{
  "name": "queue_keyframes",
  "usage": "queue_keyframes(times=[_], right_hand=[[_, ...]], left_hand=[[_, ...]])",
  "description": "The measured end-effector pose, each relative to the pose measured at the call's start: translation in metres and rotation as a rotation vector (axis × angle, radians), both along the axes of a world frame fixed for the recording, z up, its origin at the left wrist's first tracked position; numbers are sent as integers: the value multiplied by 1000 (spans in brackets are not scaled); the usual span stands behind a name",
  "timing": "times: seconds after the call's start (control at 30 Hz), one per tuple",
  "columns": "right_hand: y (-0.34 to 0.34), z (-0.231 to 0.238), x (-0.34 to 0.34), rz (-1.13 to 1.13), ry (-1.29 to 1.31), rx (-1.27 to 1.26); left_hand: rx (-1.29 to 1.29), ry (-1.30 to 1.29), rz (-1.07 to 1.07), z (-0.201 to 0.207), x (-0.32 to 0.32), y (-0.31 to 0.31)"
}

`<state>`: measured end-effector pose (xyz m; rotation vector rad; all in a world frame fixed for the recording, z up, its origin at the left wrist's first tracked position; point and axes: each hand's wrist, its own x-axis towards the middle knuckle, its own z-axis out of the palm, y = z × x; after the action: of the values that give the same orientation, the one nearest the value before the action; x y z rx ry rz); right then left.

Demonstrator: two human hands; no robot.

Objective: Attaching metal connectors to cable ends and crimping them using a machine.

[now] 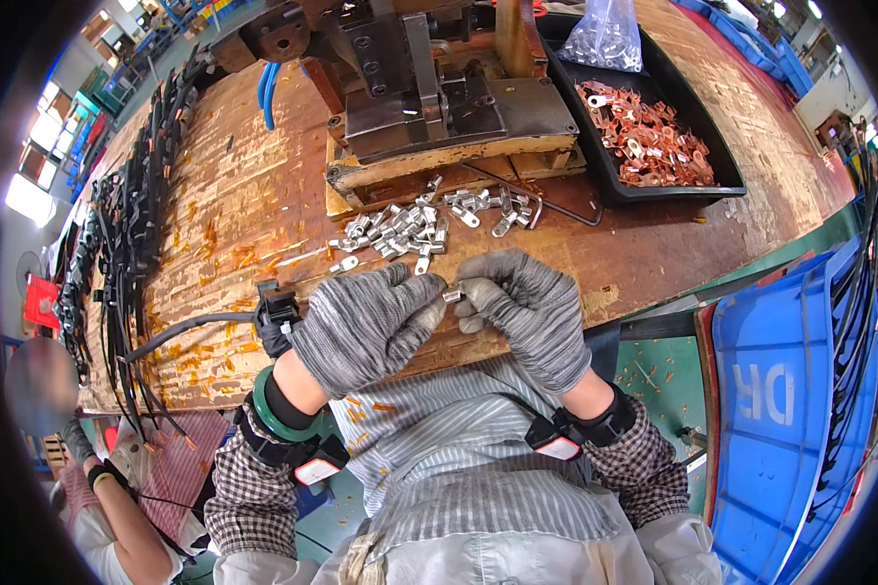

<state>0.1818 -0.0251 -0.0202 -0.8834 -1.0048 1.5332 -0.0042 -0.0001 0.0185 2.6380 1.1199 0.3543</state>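
Observation:
Both hands wear grey striped knit gloves and meet over the near edge of the table. My left hand (366, 322) is closed, thumb and forefinger pinched at one side of a small silver cable lug (453, 296). My right hand (532, 310) is closed too, its fingertips at the lug's other side. The gloves cover part of the lug. Just beyond the fingers lies a loose pile of silver cable lugs (390, 229). Near my left wrist sits a black connector (277, 314) with a grey cable running left.
A dark metal press (419, 107) stands on a wooden base beyond the pile, with a hex key (566, 210) beside it. At right is a black tray (688, 190) of copper lugs. Black cables (117, 234) line the left edge; a blue crate (780, 390) stands right. Another person's arm (122, 507) shows lower left.

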Motion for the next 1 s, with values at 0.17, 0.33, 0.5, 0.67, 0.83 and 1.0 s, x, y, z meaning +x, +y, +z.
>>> queue_keyframes(times=[0.17,0.33,0.5,0.67,0.83,1.0], right_hand=[[4,-8,4,-19,-345,210],[7,-5,10,66,-392,218],[2,-3,9,-44,-705,533],[4,-1,8,-24,-574,484],[10,-10,5,32,-322,132],[13,-14,6,75,-188,73]], left_hand=[[-292,-221,-40,6,-4,6],[-469,-338,-136,5,-4,17],[-528,-321,-76,3,-8,18],[-453,-302,-53,2,-7,8],[475,-413,325,-1,-23,-31],[586,-621,714,-52,-75,-65]])
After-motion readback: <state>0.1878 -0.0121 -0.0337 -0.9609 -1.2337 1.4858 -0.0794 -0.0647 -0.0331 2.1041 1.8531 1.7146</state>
